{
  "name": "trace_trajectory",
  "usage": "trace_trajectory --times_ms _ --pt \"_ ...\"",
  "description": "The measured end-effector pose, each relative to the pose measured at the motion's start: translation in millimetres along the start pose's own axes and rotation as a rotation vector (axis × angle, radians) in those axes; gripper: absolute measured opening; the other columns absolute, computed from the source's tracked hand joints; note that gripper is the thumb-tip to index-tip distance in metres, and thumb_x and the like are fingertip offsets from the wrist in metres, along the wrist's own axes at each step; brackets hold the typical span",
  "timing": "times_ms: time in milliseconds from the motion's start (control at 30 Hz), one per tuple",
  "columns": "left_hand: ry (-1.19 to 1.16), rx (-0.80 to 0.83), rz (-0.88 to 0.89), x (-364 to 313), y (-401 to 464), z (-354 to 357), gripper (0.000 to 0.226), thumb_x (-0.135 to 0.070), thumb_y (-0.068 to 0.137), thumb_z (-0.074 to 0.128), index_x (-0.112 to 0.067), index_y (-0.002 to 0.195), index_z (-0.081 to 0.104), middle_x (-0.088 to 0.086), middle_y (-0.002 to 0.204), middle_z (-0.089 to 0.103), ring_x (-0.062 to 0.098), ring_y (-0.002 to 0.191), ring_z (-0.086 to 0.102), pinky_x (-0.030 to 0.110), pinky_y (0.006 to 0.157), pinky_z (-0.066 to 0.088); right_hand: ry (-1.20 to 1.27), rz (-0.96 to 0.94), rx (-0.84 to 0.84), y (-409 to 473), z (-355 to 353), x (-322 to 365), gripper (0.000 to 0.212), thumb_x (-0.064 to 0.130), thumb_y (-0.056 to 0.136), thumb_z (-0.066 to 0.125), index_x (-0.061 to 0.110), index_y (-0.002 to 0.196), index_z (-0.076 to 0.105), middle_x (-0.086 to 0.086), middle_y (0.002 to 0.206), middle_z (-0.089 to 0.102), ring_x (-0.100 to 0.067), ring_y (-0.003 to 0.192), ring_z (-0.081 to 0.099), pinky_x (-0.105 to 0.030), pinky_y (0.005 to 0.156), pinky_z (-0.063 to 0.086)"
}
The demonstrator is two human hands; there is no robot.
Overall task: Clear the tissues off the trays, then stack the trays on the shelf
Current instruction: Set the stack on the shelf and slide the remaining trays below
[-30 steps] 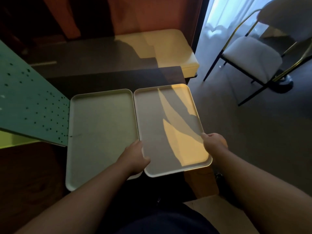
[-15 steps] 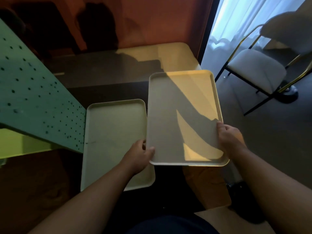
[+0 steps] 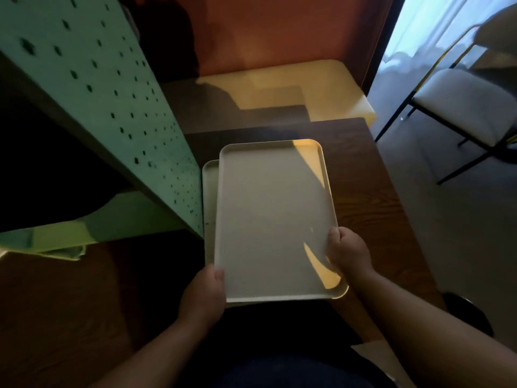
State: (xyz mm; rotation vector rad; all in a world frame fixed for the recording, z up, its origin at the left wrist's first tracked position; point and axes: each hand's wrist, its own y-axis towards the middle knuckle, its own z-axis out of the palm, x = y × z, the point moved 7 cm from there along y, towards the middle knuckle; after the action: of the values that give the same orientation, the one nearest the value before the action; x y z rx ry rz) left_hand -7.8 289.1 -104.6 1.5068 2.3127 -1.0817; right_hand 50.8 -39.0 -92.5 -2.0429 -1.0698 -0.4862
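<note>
Cream upper tray (image 3: 268,219) gripped by left hand (image 3: 204,292), right hand (image 3: 348,252)

left hand (image 3: 202,295) grips near-left edge of upper tray (image 3: 272,219) | right hand (image 3: 348,252) grips its right edge | upper tray covers most of lower tray (image 3: 209,191), only its left strip shows | wooden table (image 3: 372,208) beneath | green perforated panel (image 3: 106,102) at left | chair (image 3: 464,107) at right

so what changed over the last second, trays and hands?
The right-hand tray, gripped by the left hand and right hand throughout, was lifted and carried left; it now sits over the other tray, almost covering it. That lower tray stayed on the table. No tissues visible on either.
</note>
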Motion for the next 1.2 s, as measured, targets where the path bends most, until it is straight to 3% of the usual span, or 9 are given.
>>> trace_trajectory --times_ms 100,267,333,500,667,767,1067,1133,1200 --pt "0.029 -0.001 -0.042 12.7 2.7 -6.0 0.031 -0.036 0.103 0.037 -0.015 0.092 0.058 0.008 0.093 0.065 0.031 0.087 0.063 0.039 0.079 0.052 -0.030 -0.021 0.030 5.5 11.4 14.4 0.036 0.030 0.102 0.039 0.011 0.083 0.063 -0.013 0.080 0.064 -0.029 0.073 0.059 -0.047 0.070 0.051" --pt "0.074 -0.040 -0.066 18.0 9.5 -10.9 0.029 -0.036 0.104 0.036 -0.018 0.089 0.054 0.008 0.098 0.064 0.027 0.082 0.057 0.035 0.074 0.044 -0.192 -0.047 0.057 17.9 24.7 22.1 0.039 0.032 0.106 0.035 0.013 0.084 0.060 -0.008 0.080 0.062 -0.021 0.068 0.055 -0.034 0.060 0.042" --pt "0.081 -0.051 -0.071 18.8 10.6 -10.9 0.028 -0.037 0.104 0.036 -0.020 0.089 0.052 0.007 0.097 0.062 0.025 0.081 0.056 0.034 0.072 0.042 -0.258 -0.054 0.055 19.3 28.4 21.1 0.038 0.036 0.107 0.034 0.015 0.086 0.059 -0.007 0.081 0.062 -0.021 0.070 0.057 -0.035 0.060 0.043" --pt "0.107 -0.034 -0.081 23.5 12.1 -9.4 0.023 -0.033 0.101 0.039 -0.019 0.088 0.051 0.008 0.095 0.063 0.030 0.085 0.061 0.038 0.074 0.050 -0.344 -0.030 0.079 20.7 34.5 11.1 0.024 0.034 0.105 0.039 0.017 0.097 0.054 -0.003 0.084 0.063 -0.019 0.071 0.059 -0.034 0.058 0.042" --pt "0.098 0.007 -0.124 31.6 7.4 -3.5 0.015 -0.026 0.098 0.043 -0.021 0.110 0.049 0.008 0.101 0.068 0.034 0.091 0.066 0.043 0.078 0.056 -0.374 -0.066 0.124 18.3 36.0 10.2 0.013 0.034 0.102 0.047 0.024 0.109 0.052 0.003 0.093 0.063 -0.016 0.077 0.060 -0.033 0.059 0.044" --pt "0.093 0.010 -0.149 37.3 6.3 -4.0 0.020 -0.030 0.097 0.045 -0.024 0.115 0.050 0.006 0.104 0.068 0.032 0.091 0.066 0.040 0.078 0.055 -0.408 -0.072 0.142 19.7 38.3 10.0 0.011 0.032 0.101 0.048 0.027 0.109 0.053 0.003 0.098 0.064 -0.018 0.082 0.062 -0.041 0.071 0.055" --pt "0.152 0.057 -0.109 35.5 21.5 -7.1 0.006 -0.032 0.093 0.053 -0.028 0.096 0.056 -0.006 0.087 0.064 0.017 0.076 0.062 0.034 0.069 0.054 -0.537 0.000 0.182 26.4 48.9 4.8 0.024 0.021 0.101 0.052 0.018 0.125 0.050 -0.003 0.092 0.066 -0.021 0.079 0.067 -0.044 0.074 0.061" --pt "0.127 0.076 -0.127 36.8 24.8 -5.6 0.006 -0.028 0.091 0.055 -0.025 0.096 0.056 -0.002 0.092 0.067 0.019 0.076 0.060 0.032 0.068 0.051 -0.539 0.047 0.199 26.6 51.1 3.3 0.033 0.016 0.098 0.057 0.017 0.129 0.048 -0.005 0.098 0.066 -0.022 0.085 0.068 -0.043 0.077 0.062" --pt "0.123 0.088 -0.157 38.2 26.6 -5.4 0.008 -0.025 0.090 0.058 -0.022 0.096 0.055 0.003 0.096 0.067 0.024 0.080 0.059 0.031 0.069 0.047 -0.523 0.077 0.191 23.0 50.3 6.2 0.048 0.016 0.093 0.062 0.017 0.137 0.044 -0.009 0.118 0.060 -0.025 0.102 0.064 -0.042 0.087 0.059"
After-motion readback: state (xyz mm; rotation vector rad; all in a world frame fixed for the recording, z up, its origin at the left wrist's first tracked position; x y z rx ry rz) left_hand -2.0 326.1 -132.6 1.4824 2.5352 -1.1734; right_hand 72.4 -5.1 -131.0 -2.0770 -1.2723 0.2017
